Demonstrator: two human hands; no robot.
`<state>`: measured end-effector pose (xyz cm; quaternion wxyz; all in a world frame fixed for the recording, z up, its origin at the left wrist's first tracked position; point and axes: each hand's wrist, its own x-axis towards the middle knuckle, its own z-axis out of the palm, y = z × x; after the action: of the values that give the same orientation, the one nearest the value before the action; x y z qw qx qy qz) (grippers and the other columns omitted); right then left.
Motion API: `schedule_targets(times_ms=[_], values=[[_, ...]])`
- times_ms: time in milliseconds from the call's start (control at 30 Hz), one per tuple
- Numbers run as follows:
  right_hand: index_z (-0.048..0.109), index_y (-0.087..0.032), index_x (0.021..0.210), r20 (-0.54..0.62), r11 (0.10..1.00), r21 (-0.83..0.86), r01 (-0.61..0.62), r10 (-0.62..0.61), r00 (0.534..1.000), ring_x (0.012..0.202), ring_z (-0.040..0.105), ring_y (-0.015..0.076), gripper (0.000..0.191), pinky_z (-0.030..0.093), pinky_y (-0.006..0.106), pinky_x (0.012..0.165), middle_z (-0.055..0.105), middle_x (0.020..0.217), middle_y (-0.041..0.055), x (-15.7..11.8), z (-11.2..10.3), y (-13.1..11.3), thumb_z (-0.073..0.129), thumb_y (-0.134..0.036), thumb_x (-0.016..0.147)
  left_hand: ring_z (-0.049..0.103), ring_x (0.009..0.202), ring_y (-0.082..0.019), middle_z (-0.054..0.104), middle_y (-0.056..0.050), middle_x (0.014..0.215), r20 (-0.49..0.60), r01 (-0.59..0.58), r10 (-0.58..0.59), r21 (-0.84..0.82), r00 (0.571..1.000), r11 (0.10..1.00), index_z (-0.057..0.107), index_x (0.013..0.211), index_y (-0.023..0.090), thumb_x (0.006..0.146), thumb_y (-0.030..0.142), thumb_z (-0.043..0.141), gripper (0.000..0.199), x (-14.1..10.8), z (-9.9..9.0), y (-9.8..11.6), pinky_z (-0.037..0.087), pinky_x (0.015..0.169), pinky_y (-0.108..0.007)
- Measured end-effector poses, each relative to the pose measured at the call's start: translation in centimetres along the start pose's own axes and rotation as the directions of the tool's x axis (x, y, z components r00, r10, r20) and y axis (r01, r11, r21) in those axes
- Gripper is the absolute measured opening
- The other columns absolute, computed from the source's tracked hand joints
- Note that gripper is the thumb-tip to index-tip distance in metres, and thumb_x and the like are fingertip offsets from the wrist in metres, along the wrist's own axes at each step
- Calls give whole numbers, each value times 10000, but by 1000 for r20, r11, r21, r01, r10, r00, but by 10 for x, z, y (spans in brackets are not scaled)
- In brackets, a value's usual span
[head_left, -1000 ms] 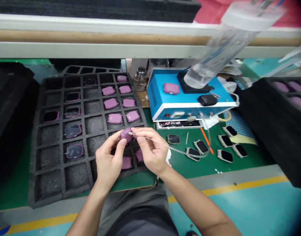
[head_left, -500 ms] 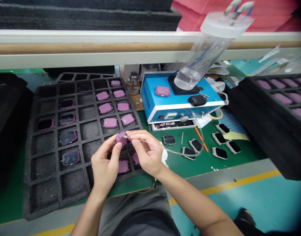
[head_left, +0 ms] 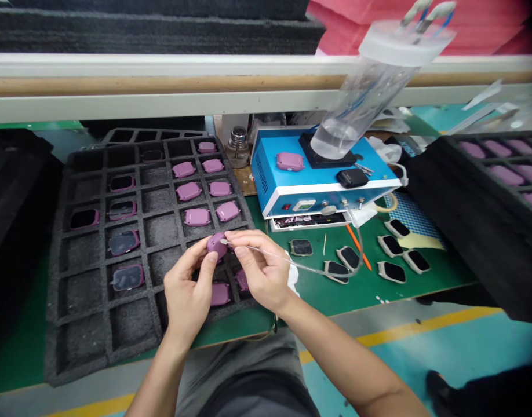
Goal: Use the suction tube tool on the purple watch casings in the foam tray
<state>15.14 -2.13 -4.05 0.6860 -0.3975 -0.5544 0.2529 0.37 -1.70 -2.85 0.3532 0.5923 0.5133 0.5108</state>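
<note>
Between the fingers and thumb of my left hand [head_left: 190,289] is a purple smartwatch case [head_left: 216,245], tilted above the black foam tray [head_left: 131,318]. My right hand [head_left: 263,269] pinches the end of a thin clear tube [head_left: 307,268], and its small tip touches or nearly touches the case's edge. That tube loops back to the front of a blue machine [head_left: 272,174]. Several purple cases [head_left: 197,217] lie in the tray's right columns. Others with dark screens [head_left: 127,278] sit in its left columns. My hands hide part of the tray.
On the machine stand a clear cylinder [head_left: 357,98], a purple case [head_left: 290,161] and a black piece [head_left: 352,178]. Several pale-framed watches [head_left: 392,271] and an orange stick [head_left: 359,247] lie on the green table at right. A glass bottle [head_left: 238,147] stands behind. Another foam tray [head_left: 478,197] edges the right.
The whole view has shifted slightly, so things sit a little further right. Both hands keep their hold on the case and tube. A dark shoe at lower right shows more.
</note>
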Motion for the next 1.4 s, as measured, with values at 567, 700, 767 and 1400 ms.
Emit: schedule_targets(times_ms=[567, 700, 767, 1400], values=[[752, -254, 1039, -4, 999, -45, -17, 17, 1000, 1041, 784, 213, 133, 657, 395, 930, 803, 1063, 69, -1, 0, -2, 631, -205, 1017, 792, 988, -187, 828, -64, 1145, 21, 22, -21, -39, 1000, 999, 795, 1198, 190, 962, 360, 740, 296, -1, 0, 2, 629, 906, -263], [755, -256, 1046, 0, 999, -33, -24, 24, 1000, 1049, 781, 213, 143, 649, 396, 939, 798, 1070, 68, -2, 0, -1, 635, -185, 1013, 788, 985, -169, 828, -52, 1148, 27, 13, -12, -51, 1000, 999, 795, 1196, 201, 966, 344, 739, 277, -2, 0, 2, 619, 904, -239], [755, -255, 1043, -1, 999, -37, -19, 19, 1000, 1045, 783, 215, 141, 652, 400, 936, 800, 1064, 67, -2, 0, -1, 632, -192, 1014, 788, 984, -174, 828, -55, 1149, 29, 13, -12, -49, 1000, 999, 797, 1193, 200, 967, 346, 737, 276, -2, 0, 1, 621, 901, -245], [755, -258, 1039, -6, 998, -52, -17, 17, 1000, 1032, 788, 220, 134, 660, 403, 924, 807, 1057, 67, -1, 1, -2, 634, -208, 1012, 792, 980, -215, 825, -77, 1143, 27, 21, -20, -17, 999, 1000, 798, 1190, 195, 963, 403, 732, 315, -1, 0, 2, 638, 892, -300]])
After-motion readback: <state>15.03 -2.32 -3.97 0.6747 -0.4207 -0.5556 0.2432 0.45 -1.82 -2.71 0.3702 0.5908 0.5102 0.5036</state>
